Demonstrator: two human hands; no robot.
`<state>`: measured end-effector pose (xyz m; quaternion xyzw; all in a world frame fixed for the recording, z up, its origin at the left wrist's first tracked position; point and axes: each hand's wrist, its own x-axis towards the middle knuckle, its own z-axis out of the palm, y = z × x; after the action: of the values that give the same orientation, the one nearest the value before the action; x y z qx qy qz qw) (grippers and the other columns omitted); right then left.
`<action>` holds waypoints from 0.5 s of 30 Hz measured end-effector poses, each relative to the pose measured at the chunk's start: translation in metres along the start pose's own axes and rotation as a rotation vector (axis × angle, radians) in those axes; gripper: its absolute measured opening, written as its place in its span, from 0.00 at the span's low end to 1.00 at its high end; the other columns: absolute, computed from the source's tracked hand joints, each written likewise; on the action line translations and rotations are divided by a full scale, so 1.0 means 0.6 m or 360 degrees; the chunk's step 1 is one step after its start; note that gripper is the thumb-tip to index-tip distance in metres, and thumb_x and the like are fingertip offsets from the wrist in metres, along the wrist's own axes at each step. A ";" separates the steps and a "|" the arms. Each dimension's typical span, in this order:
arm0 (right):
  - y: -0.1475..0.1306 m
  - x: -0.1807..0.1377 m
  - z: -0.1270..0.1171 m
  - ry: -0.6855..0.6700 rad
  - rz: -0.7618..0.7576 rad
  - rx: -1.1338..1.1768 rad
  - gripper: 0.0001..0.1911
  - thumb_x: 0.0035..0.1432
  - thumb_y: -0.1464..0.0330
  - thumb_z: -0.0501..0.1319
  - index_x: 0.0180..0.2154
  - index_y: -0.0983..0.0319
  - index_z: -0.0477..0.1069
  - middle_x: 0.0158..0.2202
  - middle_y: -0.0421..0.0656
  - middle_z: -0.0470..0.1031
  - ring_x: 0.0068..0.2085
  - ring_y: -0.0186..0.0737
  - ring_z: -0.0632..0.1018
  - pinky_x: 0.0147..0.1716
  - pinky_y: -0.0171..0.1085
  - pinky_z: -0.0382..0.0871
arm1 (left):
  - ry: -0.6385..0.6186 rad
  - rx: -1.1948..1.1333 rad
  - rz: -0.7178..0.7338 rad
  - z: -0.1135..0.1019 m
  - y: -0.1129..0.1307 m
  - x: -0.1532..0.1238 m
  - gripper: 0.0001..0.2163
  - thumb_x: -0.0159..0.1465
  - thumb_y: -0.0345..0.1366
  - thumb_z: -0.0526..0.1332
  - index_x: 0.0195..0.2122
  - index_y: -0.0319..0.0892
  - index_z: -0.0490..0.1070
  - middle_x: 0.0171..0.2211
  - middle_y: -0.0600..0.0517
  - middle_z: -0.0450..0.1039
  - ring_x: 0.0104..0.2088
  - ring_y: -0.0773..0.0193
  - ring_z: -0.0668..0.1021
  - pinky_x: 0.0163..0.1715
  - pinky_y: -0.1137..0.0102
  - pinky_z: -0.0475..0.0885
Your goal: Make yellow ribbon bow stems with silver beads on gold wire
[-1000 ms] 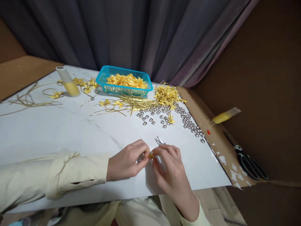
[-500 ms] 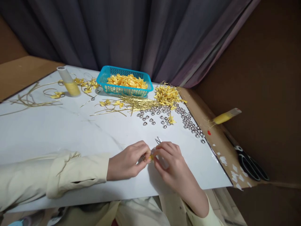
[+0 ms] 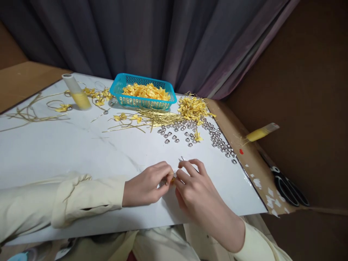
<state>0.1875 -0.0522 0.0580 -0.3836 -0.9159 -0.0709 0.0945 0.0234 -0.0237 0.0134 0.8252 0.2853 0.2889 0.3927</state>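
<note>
Close to the table's front edge, my two hands meet over a small yellow ribbon bow (image 3: 172,181), mostly covered by fingers. My left hand (image 3: 149,184) pinches the bow between thumb and forefinger. Against its right side are the bent, closed fingertips of my right hand (image 3: 197,192); what they grip is hidden. Thin metal tips (image 3: 181,158) of a small tool show just beyond my right fingers, and a dark piece shows between those fingers. Whether the tool is held or lies on the table, I cannot tell.
Behind my hands lie silver beads (image 3: 217,139), gold cords (image 3: 160,117), a bunch of corded bows (image 3: 192,108) and a blue basket (image 3: 115,87) of yellow bows. A yellow thread spool (image 3: 81,99) stands left. Right are another spool (image 3: 258,134) and black-handled scissors (image 3: 288,188).
My right hand has turned, its back now more toward me and its fingers lifted and bent. My left hand keeps its pinch. The view has shifted slightly.
</note>
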 end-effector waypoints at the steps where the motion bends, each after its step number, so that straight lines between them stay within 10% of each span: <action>1: -0.001 0.004 -0.001 -0.0031 -0.0029 -0.0013 0.09 0.45 0.80 0.56 0.23 0.64 0.71 0.24 0.43 0.72 0.38 0.45 0.69 0.44 0.45 0.53 | 0.0000 -0.0003 0.0011 0.000 0.000 0.000 0.08 0.55 0.22 0.51 0.27 0.42 0.57 0.28 0.55 0.62 0.28 0.68 0.67 0.29 0.75 0.64; 15: 0.038 0.039 -0.007 -0.0614 0.0145 0.0569 0.07 0.41 0.78 0.56 0.17 0.64 0.66 0.19 0.40 0.71 0.30 0.35 0.69 0.34 0.38 0.50 | -0.0070 -0.0029 -0.0015 0.001 0.000 -0.002 0.06 0.57 0.25 0.52 0.27 0.42 0.57 0.28 0.54 0.62 0.28 0.68 0.66 0.28 0.74 0.64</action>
<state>0.1882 -0.0213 0.0684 -0.4081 -0.8968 0.1707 -0.0124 0.0229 -0.0249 0.0128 0.8264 0.2777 0.2715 0.4078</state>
